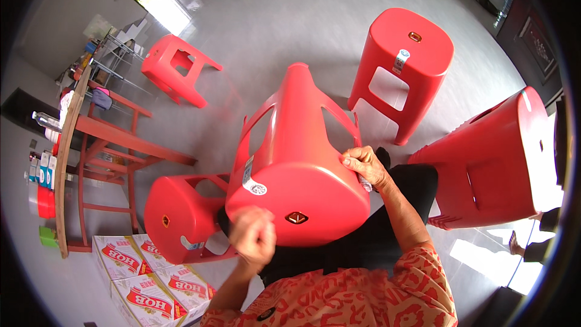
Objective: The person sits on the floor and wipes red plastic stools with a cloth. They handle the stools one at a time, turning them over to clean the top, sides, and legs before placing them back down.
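Red plastic sits under my right hand [368,166], which is closed on the right side of the stool [302,184], thumb and fingers bent against it, with a crumpled pale cloth [365,184] bunched below the palm. My left hand [253,236] is a blur over the near left of the seat; it looks curled, but I cannot tell how tightly, whether it holds anything, or whether it touches the seat.

The stool is tipped over my lap, seat toward me, legs pointing far. I judge it light and stiff, hard to break, though its glossy, rounded faces could slip under a flat palm. The rim or a leg beside one of the side openings should give the surest hold. A pale sticker [257,188] bends over the left rim, and a gold emblem [296,218] sits in the seat.

Close on the left, another stool [172,206] crowds my knee and would hinder a swing that way; cartons [142,297] lie nearer, just beside it. To the right, a ribbed red stack [445,166] stands near my leg, with someone's bare foot [515,243] beyond. Far right is a tall stool [414,21], far left a smaller one [158,63]. A wooden table [68,139] lines the left side. Straight ahead, between those two far stools, bare grey floor [272,24] leaves the most room.
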{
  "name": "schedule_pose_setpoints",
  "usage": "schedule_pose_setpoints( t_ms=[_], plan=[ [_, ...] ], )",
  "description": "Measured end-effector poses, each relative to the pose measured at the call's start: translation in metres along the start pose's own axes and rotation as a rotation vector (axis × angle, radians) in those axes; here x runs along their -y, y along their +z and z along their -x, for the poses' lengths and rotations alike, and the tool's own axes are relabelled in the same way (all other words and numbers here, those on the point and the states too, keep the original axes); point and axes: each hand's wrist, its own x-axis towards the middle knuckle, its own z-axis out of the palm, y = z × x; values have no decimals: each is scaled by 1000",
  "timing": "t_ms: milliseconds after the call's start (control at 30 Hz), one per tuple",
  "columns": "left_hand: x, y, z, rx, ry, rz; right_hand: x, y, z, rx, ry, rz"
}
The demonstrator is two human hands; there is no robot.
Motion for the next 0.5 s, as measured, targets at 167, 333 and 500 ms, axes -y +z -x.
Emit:
schedule_pose_setpoints(
  t_ms=[167, 333, 500],
  plan=[
    [77, 2, -48, 108, -444, 78, -12, -14, 21, 17, 27, 19],
    [73, 31, -90, 729, -760, 341, -27, -17, 39, -60, -52, 34],
    [74, 43, -64, 787, -719, 320, -32, -22, 40, -715, -209, 20]
  ],
)
